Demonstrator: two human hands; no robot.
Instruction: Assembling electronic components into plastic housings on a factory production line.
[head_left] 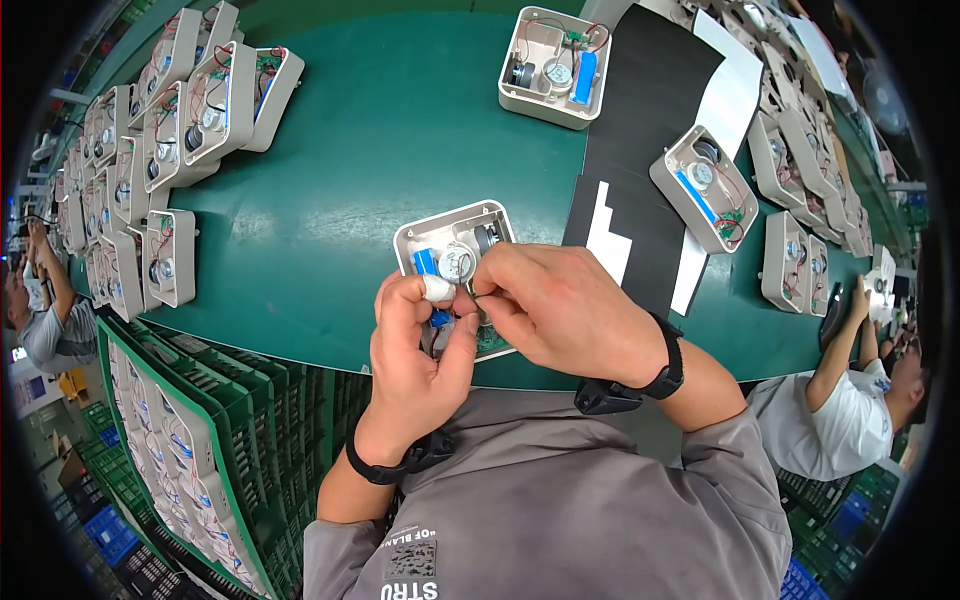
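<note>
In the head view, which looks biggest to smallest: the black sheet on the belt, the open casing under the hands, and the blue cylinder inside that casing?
1. Black sheet, largest.
2. Open casing, partly hidden by the left hand and right hand.
3. Blue cylinder, smallest, only partly visible.
The fisheye lens bends sizes near the rim, but the gaps are plain.

Grey sleeves pushed up, black wristbands on both wrists, taped left thumb

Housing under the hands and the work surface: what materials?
Housing: looks like moulded plastic, matte light grey, with rounded corners and thin uniform walls. Work surface: likely a rubber or PVC belt, dark green with a dull sheen; the exact material is unclear.
</note>
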